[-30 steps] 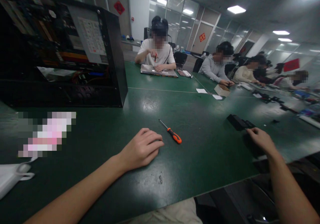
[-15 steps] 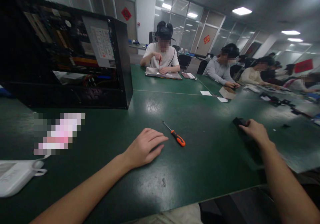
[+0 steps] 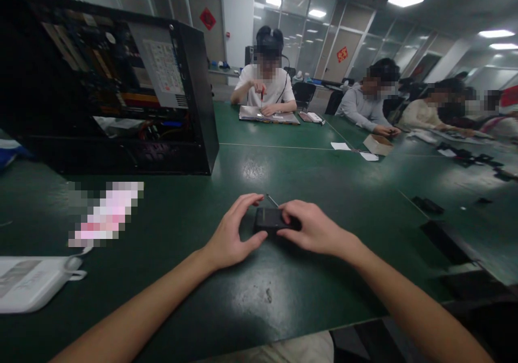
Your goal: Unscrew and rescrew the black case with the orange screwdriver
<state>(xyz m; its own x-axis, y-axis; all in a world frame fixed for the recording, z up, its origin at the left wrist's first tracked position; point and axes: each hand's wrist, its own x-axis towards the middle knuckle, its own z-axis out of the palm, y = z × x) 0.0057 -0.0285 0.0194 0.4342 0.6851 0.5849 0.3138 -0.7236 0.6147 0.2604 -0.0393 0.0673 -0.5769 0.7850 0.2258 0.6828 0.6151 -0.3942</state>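
Observation:
A small black box-shaped object (image 3: 267, 221), its exact kind unclear, is in front of me over the green table. My right hand (image 3: 318, 227) grips its right end between thumb and fingers. Around the left end curves my left hand (image 3: 231, 236), thumb and fingers spread; a firm hold on the object does not show. Just behind the object, the thin metal shaft of a screwdriver (image 3: 272, 199) sticks out; its handle is hidden by the object and my right hand.
An opened black computer case (image 3: 194, 98) stands at the left. A white device with a loop (image 3: 36, 285) lies at the near left, beside a blurred-out pink item (image 3: 107, 214). Black parts (image 3: 428, 205) lie to the right. Across the green table (image 3: 251, 161), a person (image 3: 267, 85) holds a screwdriver.
My right hand has come from the right side to the middle with the black object. My left hand has opened wider near it. The screwdriver handle is now covered.

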